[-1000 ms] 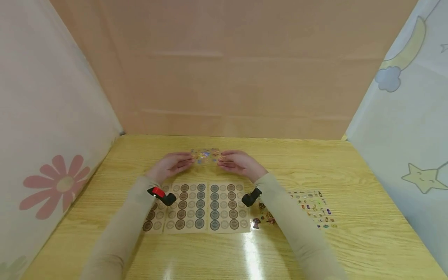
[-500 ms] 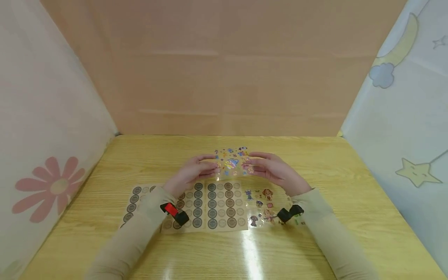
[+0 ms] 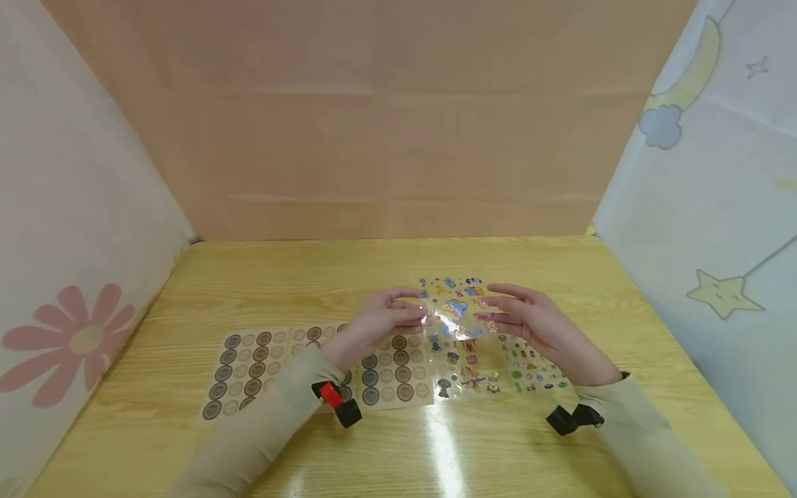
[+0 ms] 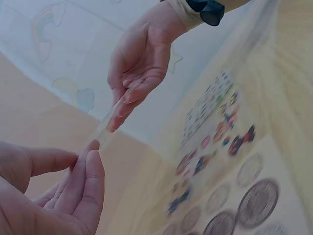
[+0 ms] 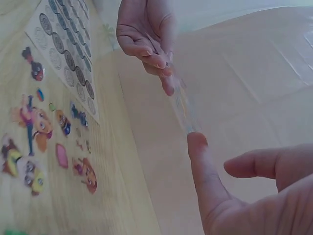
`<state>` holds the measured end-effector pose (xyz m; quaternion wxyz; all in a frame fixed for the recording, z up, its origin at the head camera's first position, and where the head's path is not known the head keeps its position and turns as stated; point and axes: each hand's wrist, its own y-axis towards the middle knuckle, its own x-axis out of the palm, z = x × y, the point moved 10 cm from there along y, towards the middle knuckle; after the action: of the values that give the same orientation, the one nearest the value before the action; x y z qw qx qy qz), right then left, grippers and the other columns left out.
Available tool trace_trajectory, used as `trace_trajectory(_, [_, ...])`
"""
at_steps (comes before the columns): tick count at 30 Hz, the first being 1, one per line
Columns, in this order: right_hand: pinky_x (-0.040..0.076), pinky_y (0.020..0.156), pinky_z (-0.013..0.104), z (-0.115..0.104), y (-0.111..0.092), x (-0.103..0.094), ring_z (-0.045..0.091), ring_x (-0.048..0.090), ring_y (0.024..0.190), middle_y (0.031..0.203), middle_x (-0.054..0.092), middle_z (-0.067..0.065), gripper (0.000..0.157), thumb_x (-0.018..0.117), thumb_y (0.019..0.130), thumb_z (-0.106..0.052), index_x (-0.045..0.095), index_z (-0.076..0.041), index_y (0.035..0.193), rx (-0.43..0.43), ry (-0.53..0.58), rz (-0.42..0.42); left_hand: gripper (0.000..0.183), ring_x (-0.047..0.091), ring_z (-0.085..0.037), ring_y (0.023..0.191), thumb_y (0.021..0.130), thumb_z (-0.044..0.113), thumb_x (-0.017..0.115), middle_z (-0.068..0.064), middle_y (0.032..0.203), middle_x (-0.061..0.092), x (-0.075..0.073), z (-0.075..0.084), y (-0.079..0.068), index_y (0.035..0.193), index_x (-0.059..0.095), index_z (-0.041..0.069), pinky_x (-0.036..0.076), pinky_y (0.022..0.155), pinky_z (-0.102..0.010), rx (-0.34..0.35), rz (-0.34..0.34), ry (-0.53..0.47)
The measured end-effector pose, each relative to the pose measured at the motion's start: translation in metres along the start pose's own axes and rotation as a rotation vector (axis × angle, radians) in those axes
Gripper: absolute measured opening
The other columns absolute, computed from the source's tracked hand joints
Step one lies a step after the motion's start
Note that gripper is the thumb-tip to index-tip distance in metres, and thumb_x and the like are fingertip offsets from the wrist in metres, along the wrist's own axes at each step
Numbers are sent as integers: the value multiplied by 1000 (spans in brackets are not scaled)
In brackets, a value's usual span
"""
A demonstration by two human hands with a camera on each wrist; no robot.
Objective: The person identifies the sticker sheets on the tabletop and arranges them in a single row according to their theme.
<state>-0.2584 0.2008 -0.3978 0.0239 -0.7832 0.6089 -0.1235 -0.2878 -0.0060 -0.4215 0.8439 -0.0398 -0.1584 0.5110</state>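
Note:
A clear sticker sheet (image 3: 454, 308) with colourful cartoon figures is held above the table, bright glare along its near edge. My left hand (image 3: 376, 321) pinches its left edge, thumb on one side and fingers on the other. At the opposite edge my right hand (image 3: 538, 325) holds the sheet; one finger stretches free above the grip. Seen edge-on in the right wrist view, the thin sheet (image 5: 182, 105) spans the two hands. Below it lies another clear sheet with cartoon dog stickers (image 3: 463, 377), partly covered by the held one in the head view.
Sheets of round brown and grey seal stickers (image 3: 245, 373) lie in a row on the wooden table (image 3: 299, 277), partly under my left arm. A sheet of small stickers (image 3: 535, 366) lies beside my right hand. Fabric walls (image 3: 386, 138) enclose the back and sides.
Both hands have carried the clear sheet rightward and a little toward me, from behind the round seals to over the dog stickers. The sheets on the table stay in place.

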Motion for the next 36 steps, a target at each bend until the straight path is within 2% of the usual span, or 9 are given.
trace_trajectory(4, [52,87,28,1,-16,-13,20,65,102,117,63,1,56,46,99,2,21,6,148,-27,-11,23,40,69,-27,87,90,1,64,-26,110,64,23,-11,2,129,52,1,56,80,-35,-9,-19,-5])
trace_trajectory(7, [52,87,28,2,-29,-25,22,66,101,116,65,3,56,49,97,4,23,7,146,-52,35,26,38,69,-28,89,90,2,65,-25,107,65,40,-19,3,127,54,0,55,82,-37,-11,-32,-26])
trace_trajectory(9, [52,86,29,3,-38,-32,23,66,101,116,65,5,53,51,96,5,30,5,144,-68,67,17,36,69,-27,89,91,2,64,-22,103,68,52,-23,4,125,55,1,55,83,-38,-14,-51,-33])
trace_trajectory(12, [53,85,28,4,-52,-42,24,66,101,116,66,6,44,50,96,5,44,-3,139,-96,89,-3,33,68,-33,92,91,2,63,-19,97,70,69,-28,4,124,56,3,53,86,-43,-28,-93,-52])
trace_trajectory(16, [54,82,26,1,-67,-57,22,66,100,115,66,5,38,46,98,6,57,-11,130,-142,77,-25,35,67,-33,94,92,4,61,-19,98,69,92,-33,6,126,53,1,53,87,-44,-57,-143,-96])
trace_trajectory(19, [54,81,25,-1,-76,-69,21,67,98,114,67,5,38,43,99,7,62,-13,125,-163,88,-25,35,66,-27,98,94,7,59,-17,105,67,106,-35,9,127,52,-2,51,91,-42,-77,-177,-139])
trace_trajectory(24, [54,81,25,4,-87,-90,21,67,97,114,68,5,39,43,99,7,65,-16,122,-152,133,-5,33,59,-31,111,97,15,53,-19,121,58,130,-36,10,121,53,-8,44,100,-47,-115,-250,-214])
trace_trajectory(32, [55,77,24,11,-99,-115,19,67,94,111,68,2,40,40,100,6,65,-16,122,-145,134,40,39,55,-44,113,96,18,50,-25,123,53,156,-44,13,126,49,-9,43,100,-50,-167,-223,-361])
trace_trajectory(36, [55,75,24,16,-103,-126,17,67,93,110,67,-2,37,40,101,1,66,-18,121,-100,109,84,44,52,-46,115,95,21,51,-24,123,53,165,-50,15,127,48,-9,40,102,-51,-186,-228,-407])
